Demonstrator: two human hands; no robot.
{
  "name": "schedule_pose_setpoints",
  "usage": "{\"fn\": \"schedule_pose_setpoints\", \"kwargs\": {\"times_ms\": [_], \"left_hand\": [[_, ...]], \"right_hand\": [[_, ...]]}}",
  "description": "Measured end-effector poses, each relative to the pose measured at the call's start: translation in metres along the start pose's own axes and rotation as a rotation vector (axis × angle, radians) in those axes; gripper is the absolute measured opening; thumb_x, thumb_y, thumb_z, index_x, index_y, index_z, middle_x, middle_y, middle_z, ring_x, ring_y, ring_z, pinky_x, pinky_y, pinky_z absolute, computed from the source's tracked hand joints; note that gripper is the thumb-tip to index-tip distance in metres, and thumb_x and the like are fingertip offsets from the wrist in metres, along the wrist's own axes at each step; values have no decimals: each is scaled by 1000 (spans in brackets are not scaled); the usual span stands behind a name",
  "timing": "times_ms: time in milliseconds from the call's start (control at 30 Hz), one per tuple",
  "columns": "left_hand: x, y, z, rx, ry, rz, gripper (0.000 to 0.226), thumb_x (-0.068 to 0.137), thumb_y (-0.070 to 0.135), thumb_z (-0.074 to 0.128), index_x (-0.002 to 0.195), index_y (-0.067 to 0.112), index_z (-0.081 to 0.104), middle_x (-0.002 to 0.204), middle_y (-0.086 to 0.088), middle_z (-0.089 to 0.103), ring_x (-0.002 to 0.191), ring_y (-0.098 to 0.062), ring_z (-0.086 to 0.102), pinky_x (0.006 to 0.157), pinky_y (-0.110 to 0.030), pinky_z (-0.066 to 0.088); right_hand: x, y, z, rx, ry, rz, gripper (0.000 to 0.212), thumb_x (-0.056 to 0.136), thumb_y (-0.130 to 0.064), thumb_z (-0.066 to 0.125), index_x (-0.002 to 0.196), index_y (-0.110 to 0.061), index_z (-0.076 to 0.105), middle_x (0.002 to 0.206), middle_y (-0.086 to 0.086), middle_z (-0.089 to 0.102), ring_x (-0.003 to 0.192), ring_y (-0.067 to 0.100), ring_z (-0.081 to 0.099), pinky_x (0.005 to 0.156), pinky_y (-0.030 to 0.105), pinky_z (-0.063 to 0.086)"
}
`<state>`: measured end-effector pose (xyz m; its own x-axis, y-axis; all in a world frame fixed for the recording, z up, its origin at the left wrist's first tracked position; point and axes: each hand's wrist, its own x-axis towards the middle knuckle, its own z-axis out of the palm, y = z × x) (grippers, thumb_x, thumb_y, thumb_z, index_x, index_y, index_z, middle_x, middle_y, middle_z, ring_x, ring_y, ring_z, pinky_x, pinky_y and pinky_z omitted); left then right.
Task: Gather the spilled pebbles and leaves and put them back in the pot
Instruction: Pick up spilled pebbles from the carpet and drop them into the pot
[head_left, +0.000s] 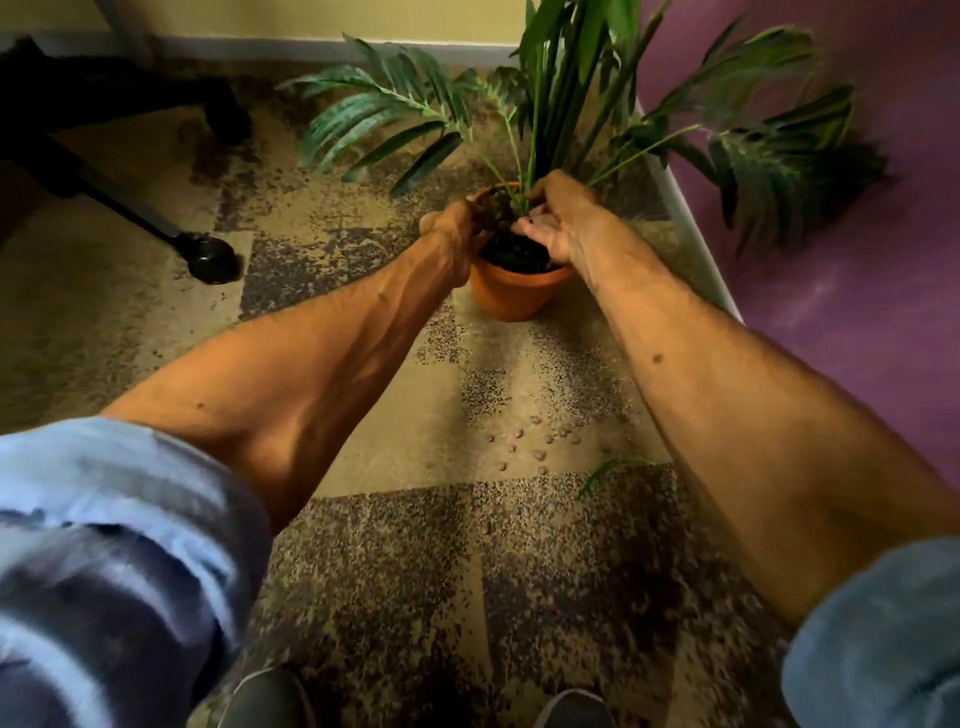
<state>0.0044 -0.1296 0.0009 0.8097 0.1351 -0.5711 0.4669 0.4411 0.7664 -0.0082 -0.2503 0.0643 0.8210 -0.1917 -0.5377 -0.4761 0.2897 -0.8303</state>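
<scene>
A terracotta pot (511, 291) with a green palm-like plant (550, 104) stands on the carpet. My left hand (457, 228) grips the pot's left rim. Over the dark soil, my right hand (561, 223) has its fingers curled at the base of the stems; I cannot tell whether it holds anything. Several small brown pebbles (540, 441) lie scattered on the carpet nearer to me. A loose green leaf (613, 467) lies beside them, partly hidden by my right forearm.
An office chair's black base and castor (210, 257) stand at the left. A purple wall (831, 286) with a white skirting (691, 218) runs along the right. My two shoes (270, 696) show at the bottom edge.
</scene>
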Motion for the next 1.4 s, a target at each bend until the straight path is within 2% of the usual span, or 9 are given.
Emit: {"fn": "schedule_pose_setpoints", "kwargs": {"times_ms": [133, 233, 333, 500, 733, 833, 1033, 1267, 1400], "left_hand": [[-6, 4, -5, -13, 26, 9, 30, 99, 12, 52, 117, -1, 73, 105, -15, 77, 85, -23, 75, 54, -22, 58], [-14, 4, -7, -16, -7, 34, 26, 100, 11, 51, 109, -2, 72, 109, -14, 77, 84, -21, 73, 58, -24, 62], [-28, 4, -13, -90, 34, 84, 21, 99, 3, 51, 97, -2, 72, 105, -17, 78, 86, -26, 77, 69, -28, 65], [-54, -30, -36, -47, 47, 82, 31, 100, 5, 46, 77, 2, 67, 56, -9, 68, 41, -15, 58, 44, -24, 51], [-68, -128, -74, 514, -36, 81, 27, 101, 9, 50, 99, 2, 76, 85, -10, 76, 60, -23, 68, 55, -29, 53], [-63, -163, -82, 902, -203, 154, 20, 94, 7, 64, 109, 13, 76, 107, -5, 78, 99, -21, 73, 89, -33, 61], [-85, -197, -85, 1674, -548, 488, 68, 88, 48, 71, 148, 35, 42, 136, -10, 47, 117, -30, 57, 87, -44, 60], [-84, -215, -87, 1853, -530, 553, 76, 87, 36, 71, 152, 36, 33, 155, -13, 30, 133, -37, 47, 91, -56, 60], [-85, -219, -89, 1802, -503, 674, 48, 97, 24, 61, 140, 29, 41, 132, -10, 42, 113, -30, 57, 83, -49, 63]], "right_hand": [[15, 4, -9, 13, 42, -16, 40, 94, 6, 47, 134, 4, 53, 86, 13, 51, 56, 17, 60, 42, 25, 56], [11, 4, -17, 46, 37, -42, 40, 93, 12, 45, 131, 10, 56, 98, 20, 61, 89, 32, 75, 50, 27, 62], [-2, 8, -28, 135, 30, -53, 29, 96, 9, 45, 119, 7, 62, 85, 17, 67, 81, 23, 72, 67, 26, 65], [-31, 46, -63, -53, 53, -168, 28, 107, -12, 38, 104, -11, 66, 93, 7, 78, 68, 14, 77, 55, 23, 59], [-50, 158, -131, -464, 219, -51, 19, 103, -3, 52, 105, -4, 71, 92, 14, 78, 60, 19, 69, 51, 32, 60], [-55, 194, -154, -859, 278, -28, 10, 98, -12, 62, 102, -16, 71, 87, 7, 77, 71, 25, 74, 67, 44, 66], [-62, 224, -171, -1408, 231, -161, 42, 93, -32, 71, 128, -17, 54, 118, 10, 59, 98, 27, 63, 74, 39, 59], [-52, 224, -164, -1378, 114, -203, 18, 92, -17, 72, 106, -21, 61, 142, 10, 51, 98, 23, 60, 62, 25, 42], [-52, 226, -165, -1347, 122, -213, 21, 90, -7, 68, 87, -25, 57, 112, 4, 61, 92, 20, 59, 69, 26, 40]]}}
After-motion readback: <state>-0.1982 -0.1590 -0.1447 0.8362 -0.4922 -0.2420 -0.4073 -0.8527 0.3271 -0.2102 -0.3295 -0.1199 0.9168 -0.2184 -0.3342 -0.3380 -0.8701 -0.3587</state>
